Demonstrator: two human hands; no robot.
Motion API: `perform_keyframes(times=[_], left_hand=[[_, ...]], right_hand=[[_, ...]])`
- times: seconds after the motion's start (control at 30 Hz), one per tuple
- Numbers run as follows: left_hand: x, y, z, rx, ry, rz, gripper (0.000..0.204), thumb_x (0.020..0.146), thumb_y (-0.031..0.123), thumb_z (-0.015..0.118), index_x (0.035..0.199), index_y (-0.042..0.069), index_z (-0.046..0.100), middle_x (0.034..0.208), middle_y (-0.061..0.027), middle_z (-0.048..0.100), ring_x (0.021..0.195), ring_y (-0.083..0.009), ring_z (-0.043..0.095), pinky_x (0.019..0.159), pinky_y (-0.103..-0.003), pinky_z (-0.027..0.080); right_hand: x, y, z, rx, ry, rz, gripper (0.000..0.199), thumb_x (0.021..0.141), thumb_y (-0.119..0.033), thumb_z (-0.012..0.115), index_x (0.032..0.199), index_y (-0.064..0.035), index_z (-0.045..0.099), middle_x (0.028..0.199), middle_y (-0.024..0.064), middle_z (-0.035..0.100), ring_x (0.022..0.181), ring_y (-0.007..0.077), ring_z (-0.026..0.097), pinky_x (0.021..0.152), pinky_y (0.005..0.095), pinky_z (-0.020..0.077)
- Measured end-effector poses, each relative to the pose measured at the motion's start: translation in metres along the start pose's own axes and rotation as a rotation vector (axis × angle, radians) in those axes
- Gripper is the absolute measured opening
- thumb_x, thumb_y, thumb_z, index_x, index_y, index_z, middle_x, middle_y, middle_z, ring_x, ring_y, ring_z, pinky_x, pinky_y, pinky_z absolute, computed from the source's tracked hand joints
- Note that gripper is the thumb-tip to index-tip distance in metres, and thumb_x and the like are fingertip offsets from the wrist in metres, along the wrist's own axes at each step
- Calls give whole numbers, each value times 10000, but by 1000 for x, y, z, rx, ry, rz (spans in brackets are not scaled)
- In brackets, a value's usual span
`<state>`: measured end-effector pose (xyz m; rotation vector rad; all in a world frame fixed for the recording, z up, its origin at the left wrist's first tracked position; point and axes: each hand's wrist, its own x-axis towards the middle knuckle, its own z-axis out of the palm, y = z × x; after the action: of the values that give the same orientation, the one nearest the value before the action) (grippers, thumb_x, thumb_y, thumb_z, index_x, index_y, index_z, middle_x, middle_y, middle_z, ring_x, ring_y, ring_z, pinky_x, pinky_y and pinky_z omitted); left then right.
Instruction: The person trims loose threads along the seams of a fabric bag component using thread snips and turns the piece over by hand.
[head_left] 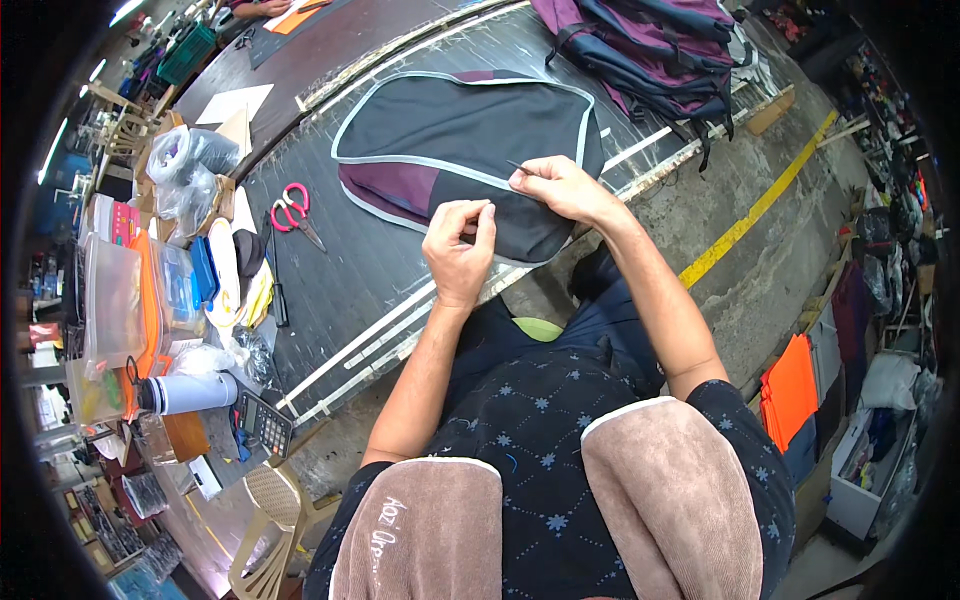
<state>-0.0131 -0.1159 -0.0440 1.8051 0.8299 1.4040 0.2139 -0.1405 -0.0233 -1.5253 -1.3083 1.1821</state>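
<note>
Head view: a black and maroon fabric panel (470,150) with pale grey piping lies flat on the dark counter (350,270), its near edge just in front of the person. The left hand (460,250) has its grip pinched on the cloth near that edge; the right hand (560,185) has its grip clenched on a thin dark tool (518,167) over the piping. The panel looks light, soft and floppy, likely best held at the piped rim. Red-handled scissors (292,212) lie apart to the left.

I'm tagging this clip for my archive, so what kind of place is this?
Probably a bag-making workshop: a cut fabric panel with pale piping lies on the worktable, red-handled scissors beside it, finished backpacks piled behind.
</note>
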Motion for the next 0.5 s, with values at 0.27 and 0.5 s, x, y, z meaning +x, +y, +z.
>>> perform_keyframes(times=[0.27, 0.5], left_hand=[[-4, 6, -3, -149, -23, -230, 89, 1028, 38, 853, 1099, -16, 848, 1019, -22, 780, 829, -60, 717, 697, -230, 566], [-6, -3, -7, -443, -92, -692, 109, 1062, 138, 825, 1058, 34, 792, 900, 4, 743, 717, -45, 646, 633, -210, 499]], right_hand=[[-23, -9, 26, 152, 31, -83, 245, 1109, -172, 731, 1136, 56, 817, 907, -38, 748, 870, 37, 621, 795, 272, 527], [-28, -5, 37, 103, 56, -69, 256, 1112, -195, 749, 1122, 53, 811, 878, -34, 731, 847, 32, 604, 750, 268, 519]])
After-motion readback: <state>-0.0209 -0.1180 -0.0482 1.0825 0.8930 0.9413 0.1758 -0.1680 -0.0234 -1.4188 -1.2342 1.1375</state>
